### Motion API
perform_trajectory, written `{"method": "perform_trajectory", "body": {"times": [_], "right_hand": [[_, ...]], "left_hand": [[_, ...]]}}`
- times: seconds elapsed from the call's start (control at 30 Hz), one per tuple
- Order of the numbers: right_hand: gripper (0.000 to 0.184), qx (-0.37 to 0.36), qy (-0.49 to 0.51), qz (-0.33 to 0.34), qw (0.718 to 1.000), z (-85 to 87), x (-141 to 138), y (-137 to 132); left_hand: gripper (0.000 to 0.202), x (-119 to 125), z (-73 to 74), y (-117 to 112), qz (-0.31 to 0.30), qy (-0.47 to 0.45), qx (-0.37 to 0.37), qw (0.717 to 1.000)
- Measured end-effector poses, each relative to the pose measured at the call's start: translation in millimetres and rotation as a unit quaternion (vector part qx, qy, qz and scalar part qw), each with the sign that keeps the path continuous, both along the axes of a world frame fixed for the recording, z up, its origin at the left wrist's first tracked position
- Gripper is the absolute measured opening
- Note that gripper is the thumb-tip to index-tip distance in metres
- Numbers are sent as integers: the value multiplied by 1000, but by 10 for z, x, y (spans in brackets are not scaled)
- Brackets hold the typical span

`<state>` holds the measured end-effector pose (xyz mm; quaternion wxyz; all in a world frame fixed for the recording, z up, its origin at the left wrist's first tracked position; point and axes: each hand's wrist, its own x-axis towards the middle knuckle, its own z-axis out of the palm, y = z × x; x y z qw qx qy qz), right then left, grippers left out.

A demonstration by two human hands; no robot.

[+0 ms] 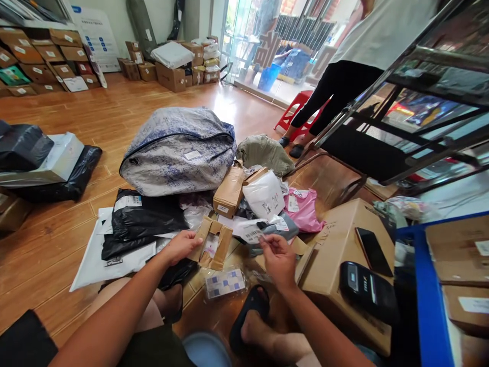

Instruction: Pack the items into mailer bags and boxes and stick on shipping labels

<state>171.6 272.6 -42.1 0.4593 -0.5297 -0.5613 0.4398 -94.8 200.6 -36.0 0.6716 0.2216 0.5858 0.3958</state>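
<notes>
My left hand [181,247] is closed on the left edge of a small torn-open cardboard box [223,244], with something pale showing inside. Between the fingers of my right hand [280,257] is a white barcode label [250,233]. A flat packet with blue and white squares [225,283] lies on the floor below the small box. Beyond my hands is a heap of parcels: a black plastic mailer [147,216], a long brown box [230,189], a white bag [266,193] and a pink bag [305,214].
A big grey-blue zipped bag [179,153] stands behind the heap. To the right, a cardboard box [332,239] bears a black label printer [367,290] and a phone [372,250]. A metal rack [405,117] leans over that side. A person [351,81] stands near a red stool [282,120].
</notes>
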Motion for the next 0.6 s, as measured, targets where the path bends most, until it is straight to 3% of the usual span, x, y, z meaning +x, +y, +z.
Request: {"method": "perform_trajectory", "body": {"times": [0.07, 0.13, 0.4, 0.6], "right_hand": [[40, -123, -6, 3, 992, -74, 256, 121], [43, -181, -20, -9, 983, -198, 489, 235], [16, -280, -62, -166, 943, -862, 990, 589], [15, -308, -86, -220, 922, -1140, 1189, 660]], "left_hand": [[40, -8, -5, 11, 1, 15, 5, 1000], [37, -11, 3, 14, 2, 35, 12, 999], [32, 17, 81, 46, -10, 62, 29, 998], [33, 56, 46, 104, 39, 8, 6, 999]]}}
